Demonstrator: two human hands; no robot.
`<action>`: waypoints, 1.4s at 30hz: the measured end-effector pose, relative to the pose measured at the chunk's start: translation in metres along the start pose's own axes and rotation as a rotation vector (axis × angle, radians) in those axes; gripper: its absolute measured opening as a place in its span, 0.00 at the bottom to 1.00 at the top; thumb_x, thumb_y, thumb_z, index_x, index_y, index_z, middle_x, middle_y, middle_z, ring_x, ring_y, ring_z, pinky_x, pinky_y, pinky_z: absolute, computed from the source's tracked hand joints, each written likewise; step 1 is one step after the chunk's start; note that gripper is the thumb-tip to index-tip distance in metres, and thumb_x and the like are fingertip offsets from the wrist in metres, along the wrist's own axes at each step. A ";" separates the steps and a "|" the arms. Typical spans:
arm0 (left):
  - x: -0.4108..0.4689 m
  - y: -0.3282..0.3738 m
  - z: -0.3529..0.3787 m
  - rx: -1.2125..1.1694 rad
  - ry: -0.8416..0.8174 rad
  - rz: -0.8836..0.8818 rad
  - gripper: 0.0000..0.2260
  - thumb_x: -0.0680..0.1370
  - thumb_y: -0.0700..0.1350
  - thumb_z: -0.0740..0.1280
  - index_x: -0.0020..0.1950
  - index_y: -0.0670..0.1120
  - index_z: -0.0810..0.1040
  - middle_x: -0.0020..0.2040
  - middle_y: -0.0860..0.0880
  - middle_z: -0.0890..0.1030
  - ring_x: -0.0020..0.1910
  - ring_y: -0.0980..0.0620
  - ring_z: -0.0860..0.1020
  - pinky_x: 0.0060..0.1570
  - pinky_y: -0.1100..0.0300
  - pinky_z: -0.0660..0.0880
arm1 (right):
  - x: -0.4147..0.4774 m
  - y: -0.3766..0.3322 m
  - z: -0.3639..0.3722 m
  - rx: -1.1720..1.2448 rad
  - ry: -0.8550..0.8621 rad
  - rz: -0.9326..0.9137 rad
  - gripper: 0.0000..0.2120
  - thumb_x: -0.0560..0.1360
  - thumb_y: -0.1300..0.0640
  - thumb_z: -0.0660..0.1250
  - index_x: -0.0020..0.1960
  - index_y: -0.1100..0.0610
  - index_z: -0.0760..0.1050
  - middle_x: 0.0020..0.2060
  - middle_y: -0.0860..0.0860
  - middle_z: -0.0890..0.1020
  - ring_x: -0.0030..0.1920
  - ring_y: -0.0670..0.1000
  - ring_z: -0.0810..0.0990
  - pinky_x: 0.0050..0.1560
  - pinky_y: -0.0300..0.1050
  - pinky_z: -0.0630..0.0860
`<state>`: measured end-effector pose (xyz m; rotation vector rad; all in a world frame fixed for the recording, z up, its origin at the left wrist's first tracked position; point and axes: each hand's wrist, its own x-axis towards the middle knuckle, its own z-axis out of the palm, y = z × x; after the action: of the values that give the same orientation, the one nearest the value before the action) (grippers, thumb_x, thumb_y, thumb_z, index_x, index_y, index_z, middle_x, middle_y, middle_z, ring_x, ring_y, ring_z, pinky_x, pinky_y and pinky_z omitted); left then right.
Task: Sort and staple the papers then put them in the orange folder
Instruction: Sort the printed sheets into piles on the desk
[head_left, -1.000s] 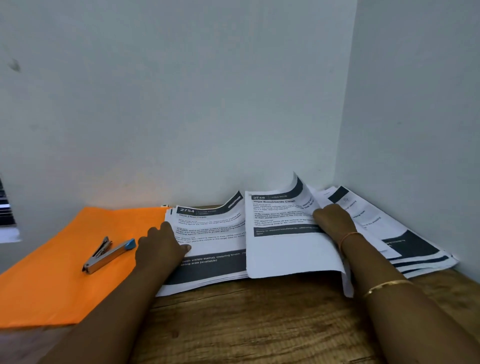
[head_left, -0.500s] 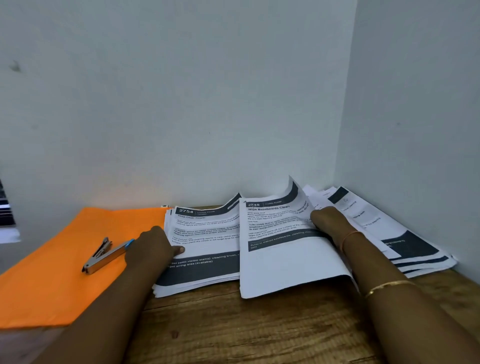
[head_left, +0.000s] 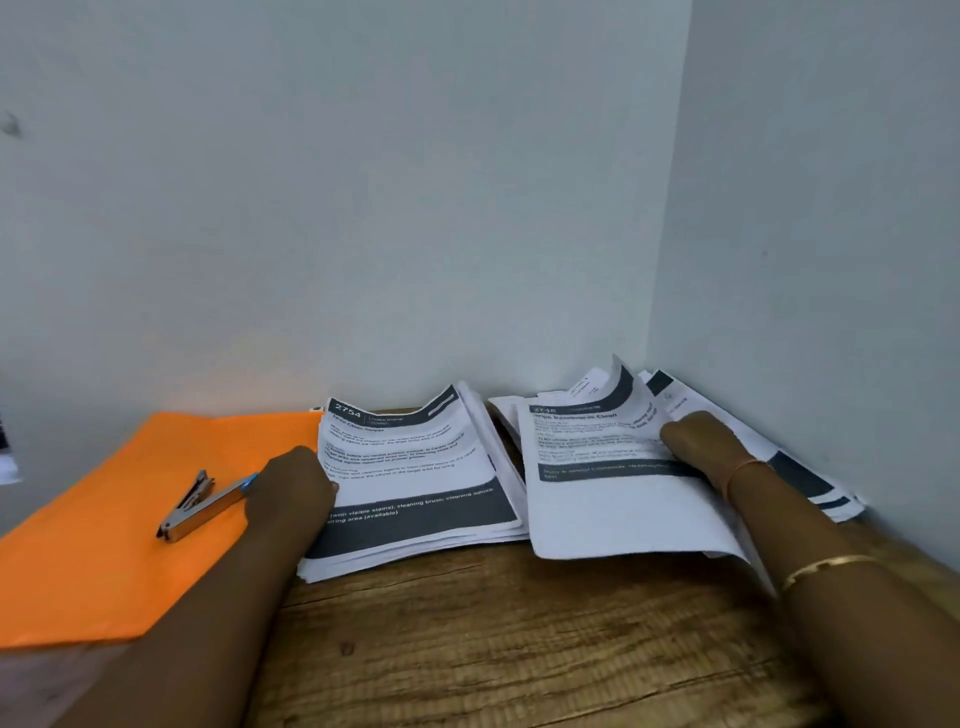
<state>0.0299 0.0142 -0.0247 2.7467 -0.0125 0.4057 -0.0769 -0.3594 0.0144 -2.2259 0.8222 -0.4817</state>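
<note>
A stack of printed sheets headed 2754 (head_left: 415, 478) lies in the middle of the wooden desk. My left hand (head_left: 293, 491) grips that stack at its left edge. To its right, a second bundle of sheets (head_left: 608, 493) is lifted and curled, and my right hand (head_left: 701, 444) holds it by the right side. More printed sheets (head_left: 800, 467) lie fanned under it against the right wall. The orange folder (head_left: 104, 545) lies flat at the left, with a metal stapler (head_left: 200, 501) on top of it.
The desk (head_left: 519, 639) sits in a corner, with a white wall behind and another close on the right. The folder's near corner hangs over the desk's left front edge. A dark-and-white object (head_left: 5, 452) shows at the far left edge.
The two piles have separated: my left hand pulled the 2754 stack leftward, and my right hand drew the other bundle to the right, leaving a gap of bare desk between them.
</note>
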 end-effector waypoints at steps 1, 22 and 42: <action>0.000 -0.001 0.000 -0.007 0.016 0.001 0.08 0.78 0.44 0.65 0.51 0.39 0.73 0.52 0.41 0.78 0.50 0.44 0.76 0.38 0.58 0.66 | -0.001 0.003 -0.002 -0.025 -0.012 0.005 0.14 0.74 0.66 0.58 0.31 0.60 0.63 0.30 0.54 0.68 0.32 0.51 0.66 0.31 0.43 0.60; -0.010 0.020 -0.022 -0.524 0.402 0.108 0.13 0.80 0.36 0.56 0.64 0.37 0.68 0.54 0.34 0.76 0.52 0.34 0.74 0.43 0.50 0.66 | -0.022 0.010 0.008 -0.110 -0.094 -0.089 0.26 0.74 0.61 0.60 0.70 0.56 0.60 0.53 0.56 0.77 0.54 0.58 0.76 0.56 0.48 0.72; -0.036 0.056 -0.013 -0.781 0.033 0.118 0.14 0.80 0.39 0.58 0.66 0.39 0.70 0.63 0.39 0.75 0.59 0.41 0.73 0.50 0.57 0.66 | -0.026 0.007 0.008 0.034 -0.147 -0.098 0.19 0.76 0.66 0.56 0.66 0.60 0.65 0.51 0.54 0.74 0.49 0.54 0.72 0.44 0.42 0.67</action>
<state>-0.0115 -0.0351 -0.0036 1.9730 -0.2672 0.3746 -0.0946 -0.3418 0.0018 -2.2473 0.6262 -0.3703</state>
